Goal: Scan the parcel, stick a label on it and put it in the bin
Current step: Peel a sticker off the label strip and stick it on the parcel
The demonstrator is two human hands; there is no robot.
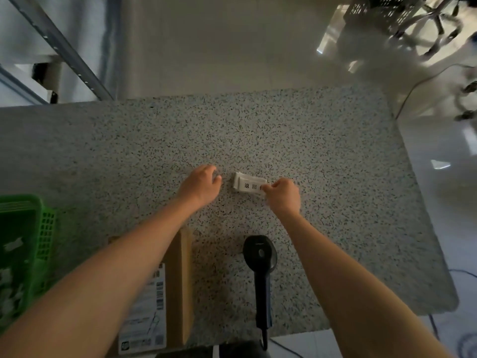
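- Head view looks down on a speckled counter (335, 177) with both forearms stretched forward over it.
- Right hand (284, 196): fingers closed in a pinch on the right end of the top label (254, 186), which carries printed characters and sits on a small white label stack (238, 182).
- Left hand (202, 184): just beside the stack on its left, not touching it, fingers loosely curled and holding nothing.
- Parcel (165, 288): a brown carton with a printed shipping label on top, lying at the near edge of the counter, partly hidden under the left forearm.
- Scanner (260, 270): black, handheld, lying on the counter between the forearms, in neither hand.
- Green bin (44, 228): at the far left edge, with pale scraps inside.
- Judged step: peeling one label off the stack, ahead of sticking it on the parcel.
- Risk: the stack is not held down, so the pull may lift or drag the whole stack rather than free one label.
- Risk: a one-corner pinch may curl or tear the label, or let it stick to the fingers.
- Risk: several labels may come away together.
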